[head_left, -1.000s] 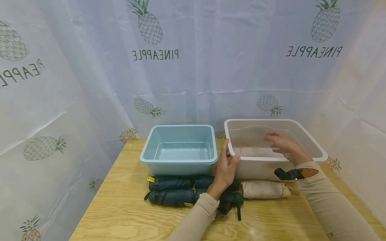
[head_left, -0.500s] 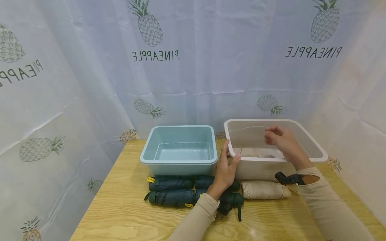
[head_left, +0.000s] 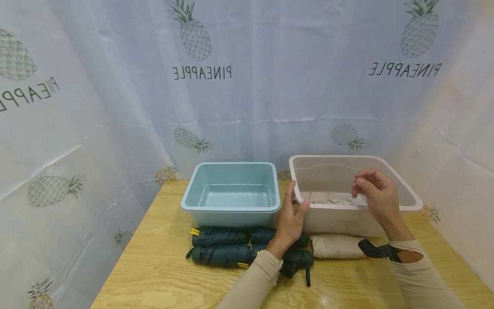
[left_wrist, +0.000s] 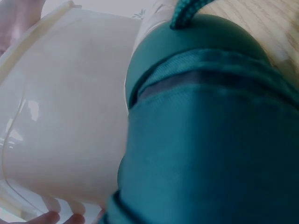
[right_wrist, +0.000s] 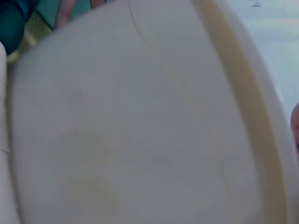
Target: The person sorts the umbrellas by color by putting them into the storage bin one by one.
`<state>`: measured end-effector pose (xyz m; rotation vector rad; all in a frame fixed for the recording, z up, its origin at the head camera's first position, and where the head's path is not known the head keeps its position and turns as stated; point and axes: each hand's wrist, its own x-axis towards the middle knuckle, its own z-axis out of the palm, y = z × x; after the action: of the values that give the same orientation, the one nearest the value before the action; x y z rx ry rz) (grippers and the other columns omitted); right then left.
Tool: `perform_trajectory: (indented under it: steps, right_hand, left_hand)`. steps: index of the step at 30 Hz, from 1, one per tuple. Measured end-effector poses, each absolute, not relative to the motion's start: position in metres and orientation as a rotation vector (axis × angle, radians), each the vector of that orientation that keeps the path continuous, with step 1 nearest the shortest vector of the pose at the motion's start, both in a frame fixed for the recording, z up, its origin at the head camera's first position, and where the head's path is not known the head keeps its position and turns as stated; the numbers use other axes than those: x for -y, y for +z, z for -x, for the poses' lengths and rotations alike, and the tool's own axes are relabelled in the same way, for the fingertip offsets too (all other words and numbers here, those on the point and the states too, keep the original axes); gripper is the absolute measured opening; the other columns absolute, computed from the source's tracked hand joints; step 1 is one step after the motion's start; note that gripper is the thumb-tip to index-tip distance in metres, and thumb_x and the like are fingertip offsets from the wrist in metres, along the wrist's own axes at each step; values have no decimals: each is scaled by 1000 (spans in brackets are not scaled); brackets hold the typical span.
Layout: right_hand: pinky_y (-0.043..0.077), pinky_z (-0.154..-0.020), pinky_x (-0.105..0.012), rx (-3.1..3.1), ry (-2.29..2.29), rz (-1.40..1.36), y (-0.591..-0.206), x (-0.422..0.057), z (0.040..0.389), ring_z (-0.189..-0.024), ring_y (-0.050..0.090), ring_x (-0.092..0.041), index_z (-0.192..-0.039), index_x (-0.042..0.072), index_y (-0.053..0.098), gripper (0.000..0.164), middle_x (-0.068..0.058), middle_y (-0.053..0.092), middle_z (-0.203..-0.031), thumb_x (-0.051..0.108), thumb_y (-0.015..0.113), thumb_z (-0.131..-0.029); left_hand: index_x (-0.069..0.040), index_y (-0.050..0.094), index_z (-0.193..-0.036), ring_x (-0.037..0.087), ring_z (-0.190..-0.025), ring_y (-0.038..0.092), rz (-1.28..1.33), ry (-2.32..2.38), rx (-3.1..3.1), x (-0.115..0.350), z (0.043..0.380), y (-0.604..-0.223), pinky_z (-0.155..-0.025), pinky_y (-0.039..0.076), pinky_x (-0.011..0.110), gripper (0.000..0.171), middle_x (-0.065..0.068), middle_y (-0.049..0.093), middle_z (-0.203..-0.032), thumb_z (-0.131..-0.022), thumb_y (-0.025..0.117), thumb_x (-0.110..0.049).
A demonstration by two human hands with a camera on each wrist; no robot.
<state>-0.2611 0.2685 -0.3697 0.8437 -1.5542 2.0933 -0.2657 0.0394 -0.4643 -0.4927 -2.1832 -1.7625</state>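
Okay, counting off my head feed: two bins, blue bin (head_left: 230, 209) at center, off-white bin (head_left: 343, 221) right of center. I get four dark rolled bundles (head_left: 221, 236) in two rows, lower center, partly behind the left arm, plus one beige bundle (head_left: 337, 246) to their right, all on the wooden table (head_left: 143, 266). Three yellow tags (head_left: 194, 232), one mostly covered. Pale items (head_left: 314, 196) on the off-white bin's floor, too hidden for me to count.

Left hand (head_left: 289, 219): extended, thumb on rim, fingers along the bin's left side. Right hand (head_left: 380, 195): over the bin's front right, fingers loosely curled; I see nothing in its hold.

Only the head feed shows me the bin's floor. Left wrist gives the close-up: a bundle's rounded end cap (left_wrist: 205, 35) and the weave of its cord (left_wrist: 189, 9), upper right. Right wrist is mostly bin wall, with a thin seam line (right_wrist: 191, 100) running down it.
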Motion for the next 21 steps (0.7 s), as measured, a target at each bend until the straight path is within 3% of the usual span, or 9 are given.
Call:
perform_trajectory:
  steps: [7, 17, 21]
  right_hand:
    - [54, -62, -31, 1559, 2184, -1103, -387, -288, 232, -75, 65, -23, -110, -19, 57, 32, -15, 69, -91, -26, 29, -96]
    - [54, -67, -23, 2155, 1749, -820, -415, -326, 194, -78, 67, -13, -109, -6, 64, 28, 0, 71, -91, -21, 45, -96]
    - [54, -69, -21, 2520, 1318, -601, -430, -334, 189, -84, 66, 1, -114, 0, 65, 17, 13, 71, -98, -5, 57, -99]
  left_hand:
    - [-38, 21, -163, 21, -130, 58, 498, -1764, 2184, -39, 265, -463, -102, 50, 47, 70, 3, 48, -155, -101, 49, -52]
    - [-39, 21, -162, 22, -130, 57, 492, -1773, 2181, -40, 266, -463, -103, 49, 48, 69, 4, 49, -155, -100, 49, -53]
    - [-39, 21, -162, 21, -130, 57, 485, -1779, 2181, -41, 266, -464, -103, 49, 48, 70, 4, 50, -154, -100, 50, -51]
